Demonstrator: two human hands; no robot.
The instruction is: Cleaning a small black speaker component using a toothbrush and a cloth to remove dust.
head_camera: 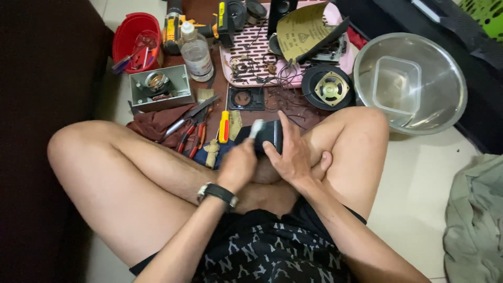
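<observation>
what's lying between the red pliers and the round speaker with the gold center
In the head view, between the red pliers and the round speaker lie a screwdriver with a red-and-yellow handle and a small square black frame.

Big round steel bowl (450, 91) gleams, smooth and glossy, with a clear plastic tub (396, 84) inside. Pink slotted plastic tray (246, 63) looks matt; the red plastic bucket (137, 36) shines. Crumpled maroon cloth (152, 124) looks soft and dull beside the grey metal box (181, 78).
</observation>
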